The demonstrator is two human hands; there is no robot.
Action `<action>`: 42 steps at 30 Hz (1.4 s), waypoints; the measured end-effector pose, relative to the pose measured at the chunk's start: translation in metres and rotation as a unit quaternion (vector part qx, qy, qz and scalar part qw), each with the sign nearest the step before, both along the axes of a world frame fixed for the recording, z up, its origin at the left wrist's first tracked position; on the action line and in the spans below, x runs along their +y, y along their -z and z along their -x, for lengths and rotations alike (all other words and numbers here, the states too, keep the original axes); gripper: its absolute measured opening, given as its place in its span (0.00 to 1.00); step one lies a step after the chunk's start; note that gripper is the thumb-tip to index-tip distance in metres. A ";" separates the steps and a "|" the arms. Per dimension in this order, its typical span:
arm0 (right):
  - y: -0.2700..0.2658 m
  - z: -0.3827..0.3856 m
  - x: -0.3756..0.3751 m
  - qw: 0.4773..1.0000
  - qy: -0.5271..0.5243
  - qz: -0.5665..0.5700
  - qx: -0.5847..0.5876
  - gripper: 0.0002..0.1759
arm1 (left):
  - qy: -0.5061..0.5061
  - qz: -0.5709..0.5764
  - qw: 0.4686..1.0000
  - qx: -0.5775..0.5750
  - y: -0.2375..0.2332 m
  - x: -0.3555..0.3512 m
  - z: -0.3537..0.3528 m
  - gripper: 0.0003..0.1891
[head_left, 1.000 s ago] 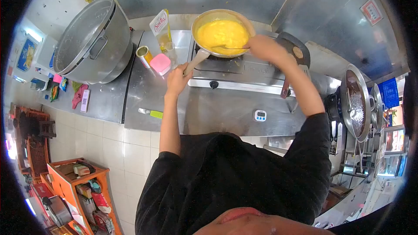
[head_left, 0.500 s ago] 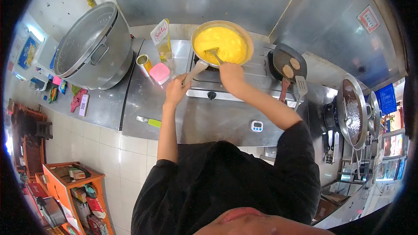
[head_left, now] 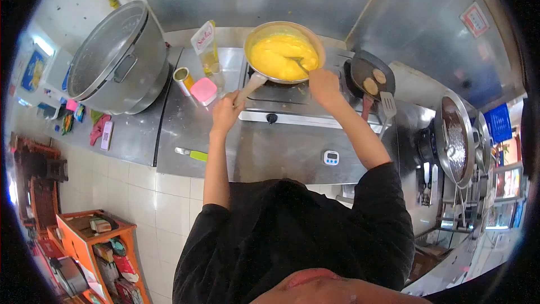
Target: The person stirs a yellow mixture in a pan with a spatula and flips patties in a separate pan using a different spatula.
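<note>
My left hand (head_left: 226, 111) is closed round the pale handle of a pan (head_left: 315, 40) on the stove (head_left: 281, 101). Yellow food (head_left: 275, 56) fills much of that pan. My right hand (head_left: 324, 85) grips a utensil (head_left: 301, 65) at the pan's right side, its head in the yellow food. To the right, a dark pan (head_left: 367, 65) holds two round brown patties (head_left: 370, 85), with a slotted spatula (head_left: 388, 104) by its handle. A pink-lidded container (head_left: 203, 90), an open can (head_left: 183, 80) and a bottle (head_left: 206, 45) stand left of the stove.
A large metal pot (head_left: 112, 59) stands at the left. On the front of the counter lie a green-handled tool (head_left: 197, 155) and a white timer (head_left: 331, 158). A wide pan of dark contents (head_left: 454, 141) is at the right. An orange shelf (head_left: 79, 242) stands lower left.
My right hand has moved right with the utensil, whose head has shifted from the left-middle to the right of the yellow food. My left hand still holds the handle.
</note>
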State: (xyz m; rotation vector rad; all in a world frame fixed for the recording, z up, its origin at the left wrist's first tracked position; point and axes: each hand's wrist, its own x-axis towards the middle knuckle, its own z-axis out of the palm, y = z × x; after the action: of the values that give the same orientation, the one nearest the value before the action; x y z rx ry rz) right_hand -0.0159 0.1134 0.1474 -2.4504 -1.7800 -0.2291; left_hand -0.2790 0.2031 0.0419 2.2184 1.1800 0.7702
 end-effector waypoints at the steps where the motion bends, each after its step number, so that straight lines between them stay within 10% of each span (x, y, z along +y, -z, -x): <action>1: -0.011 0.004 -0.014 0.999 -0.016 0.037 -0.018 0.10 | 0.001 -0.009 1.000 -0.003 0.001 0.000 0.000 0.21; 10: -0.081 -0.002 -0.069 0.997 -0.063 0.030 -0.012 0.10 | 0.002 -0.006 1.000 0.020 -0.003 -0.001 -0.002 0.21; 20: 0.041 0.028 0.010 0.990 0.109 -0.002 0.086 0.09 | 0.004 -0.004 0.999 0.053 0.001 0.003 -0.004 0.21; 28: 0.056 -0.033 -0.046 0.955 -0.020 -0.107 0.277 0.31 | 0.022 -0.030 0.999 0.027 0.006 0.005 -0.003 0.20; 30: 0.023 -0.045 -0.086 0.935 0.113 -0.046 0.333 0.27 | 0.024 -0.058 0.998 0.012 0.011 0.005 -0.002 0.21; 33: 0.012 -0.078 -0.157 0.875 0.226 -0.276 0.327 0.19 | 0.021 -0.045 0.998 0.036 -0.003 0.005 -0.005 0.22; 37: 0.089 -0.149 -0.273 0.817 0.459 -0.325 0.131 0.16 | 0.025 -0.043 0.998 0.039 -0.012 -0.005 -0.006 0.22; 42: 0.262 -0.235 -0.332 0.889 0.427 -0.148 0.072 0.34 | 0.004 -0.088 0.993 0.081 -0.006 0.002 -0.002 0.21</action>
State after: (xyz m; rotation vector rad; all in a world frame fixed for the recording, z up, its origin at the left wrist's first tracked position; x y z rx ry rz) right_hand 0.2188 -0.2184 -0.1143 -2.7309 -0.4567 -0.3346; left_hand -0.2772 0.2048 0.0477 2.4698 1.2180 0.7281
